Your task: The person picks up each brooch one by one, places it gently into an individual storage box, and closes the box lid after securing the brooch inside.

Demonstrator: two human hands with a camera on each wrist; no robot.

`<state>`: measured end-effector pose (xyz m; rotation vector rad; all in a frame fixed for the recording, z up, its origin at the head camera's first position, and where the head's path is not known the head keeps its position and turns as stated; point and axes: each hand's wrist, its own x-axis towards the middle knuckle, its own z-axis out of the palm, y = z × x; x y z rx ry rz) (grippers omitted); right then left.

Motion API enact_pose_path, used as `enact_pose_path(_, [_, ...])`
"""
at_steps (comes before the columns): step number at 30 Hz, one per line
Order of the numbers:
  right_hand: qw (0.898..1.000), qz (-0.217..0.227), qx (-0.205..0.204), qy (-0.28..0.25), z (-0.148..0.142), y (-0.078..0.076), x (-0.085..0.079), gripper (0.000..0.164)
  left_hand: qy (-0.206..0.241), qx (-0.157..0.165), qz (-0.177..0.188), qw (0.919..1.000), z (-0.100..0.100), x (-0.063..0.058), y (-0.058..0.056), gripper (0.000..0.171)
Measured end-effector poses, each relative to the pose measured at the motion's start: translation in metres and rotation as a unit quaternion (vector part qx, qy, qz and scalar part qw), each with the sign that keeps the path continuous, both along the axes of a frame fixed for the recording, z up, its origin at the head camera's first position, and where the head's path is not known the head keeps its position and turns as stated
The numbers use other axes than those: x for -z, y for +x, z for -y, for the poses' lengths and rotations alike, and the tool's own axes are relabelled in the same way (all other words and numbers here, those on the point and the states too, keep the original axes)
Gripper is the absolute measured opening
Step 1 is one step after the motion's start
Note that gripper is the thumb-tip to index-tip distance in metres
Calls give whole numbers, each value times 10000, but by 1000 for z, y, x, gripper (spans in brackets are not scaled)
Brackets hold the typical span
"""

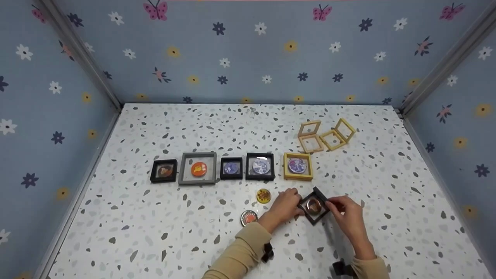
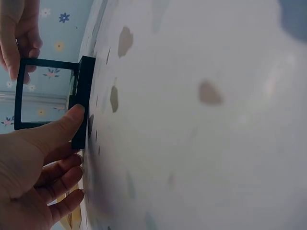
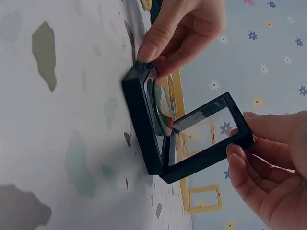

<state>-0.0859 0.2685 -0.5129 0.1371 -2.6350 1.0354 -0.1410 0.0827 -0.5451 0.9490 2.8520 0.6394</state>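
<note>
Both hands hold a black hinged display frame point(image 3: 141, 122) that stands partly unfolded over the white speckled table. Its lower half sits close to the tabletop, with a round badge point(image 3: 163, 103) lying against the clear film. My left hand point(image 1: 285, 205) grips that lower half at its left corner, thumb on the rim. Between thumb and fingers, my right hand point(image 1: 348, 213) pinches the edge of the raised half point(image 3: 206, 158). Left of my left hand lie a yellow round badge point(image 1: 264, 196) and a red-patterned badge point(image 1: 248, 217), the latter partly covered by the left forearm.
Across the middle runs a row of framed badges: a small black frame point(image 1: 163, 181), a grey frame point(image 1: 197, 182), two more black frames and a yellow frame point(image 1: 298, 178). Behind them at right stand a tan frame point(image 1: 311, 150) and another yellow frame point(image 1: 336, 147), both unfolded. Flower-patterned walls enclose the table.
</note>
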Motion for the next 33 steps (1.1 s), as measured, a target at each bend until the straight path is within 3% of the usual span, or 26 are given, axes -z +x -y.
enact_pose_path(15, [9989,385,-254,22,12,4,4,9,59,-8,143,9999,1,1,-1,26])
enact_pose_path(26, [9954,631,-554,465,20,6,10,12,10,-11,29,10000,1,2,-1,28])
enact_pose_path(33, [9912,957,-655,641,26,5,11,12,46,49,-284,9996,4,2,1,25])
